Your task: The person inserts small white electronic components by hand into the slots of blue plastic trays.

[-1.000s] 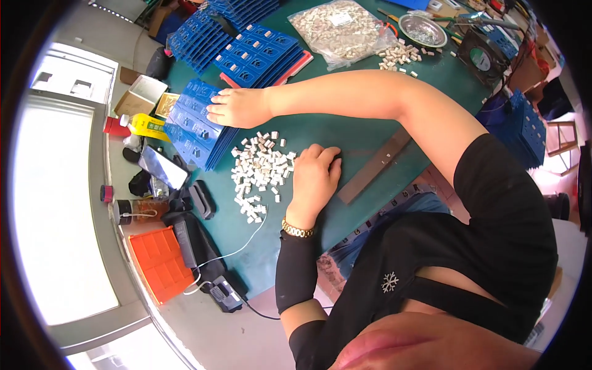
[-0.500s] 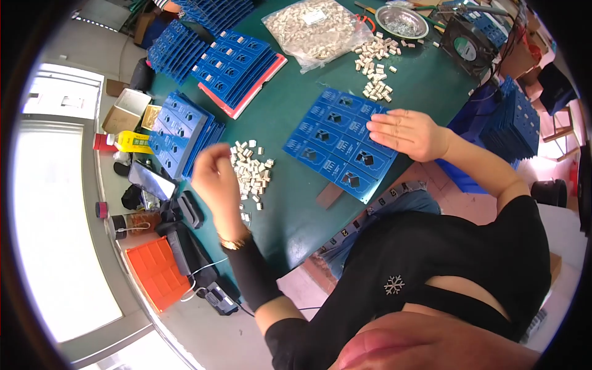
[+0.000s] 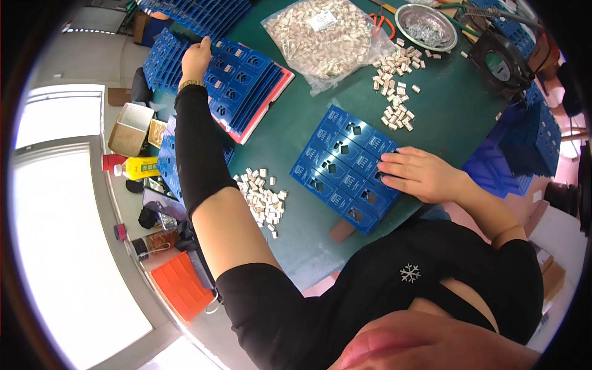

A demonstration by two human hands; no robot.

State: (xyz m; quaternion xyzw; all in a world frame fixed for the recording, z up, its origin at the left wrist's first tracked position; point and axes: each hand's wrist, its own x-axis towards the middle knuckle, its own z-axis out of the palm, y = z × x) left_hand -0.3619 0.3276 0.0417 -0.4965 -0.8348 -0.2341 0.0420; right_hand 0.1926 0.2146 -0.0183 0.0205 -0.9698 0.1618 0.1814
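A blue circuit-board panel with rows of dark cut-out shapes lies on the green table in front of me. My right hand rests on its right edge, fingers stretched out flat. My left arm reaches far forward, and my left hand is closed at the back left, by the stack of blue panels on a red-and-white base. What its fingers hold, if anything, is hidden. Small pale rectangular parts lie in a loose pile between the left arm and the panel.
A clear bag of pale parts lies at the back, with a scattered pile beside it. Farther right are a metal bowl and a black fan. More blue panels, a yellow bottle and an orange bin are at left.
My left hand has moved forward from beside the near pile of pale parts to the far panel stack. My right hand stays on the panel. The whole view has shifted slightly.
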